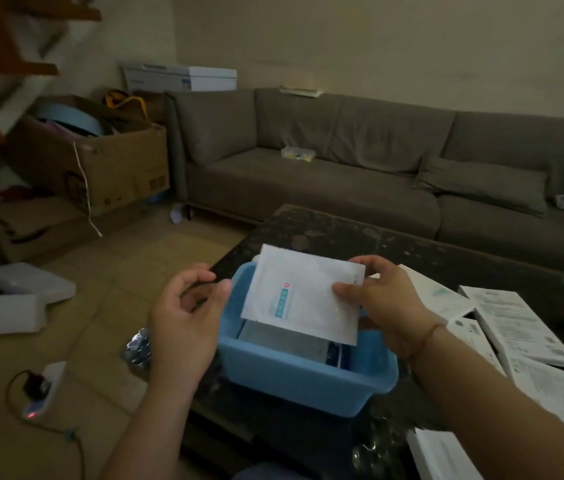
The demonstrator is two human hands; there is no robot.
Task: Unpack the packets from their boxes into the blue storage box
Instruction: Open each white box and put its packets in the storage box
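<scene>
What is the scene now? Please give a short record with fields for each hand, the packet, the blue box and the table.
right hand: right hand pinches the white packet at its right edge
left hand: left hand near the packet's left edge, fingers curled, holding nothing visible
packet: tilted, above the blue storage box
blue box: on the dark table, items already inside
table: flattened white boxes to the right

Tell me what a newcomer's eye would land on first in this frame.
First, the white packet held above the blue storage box at centre, pinched at its right edge by the right hand. The left hand hovers beside it, fingers curled, holding nothing. White boxes lie on the dark table to the right.
</scene>
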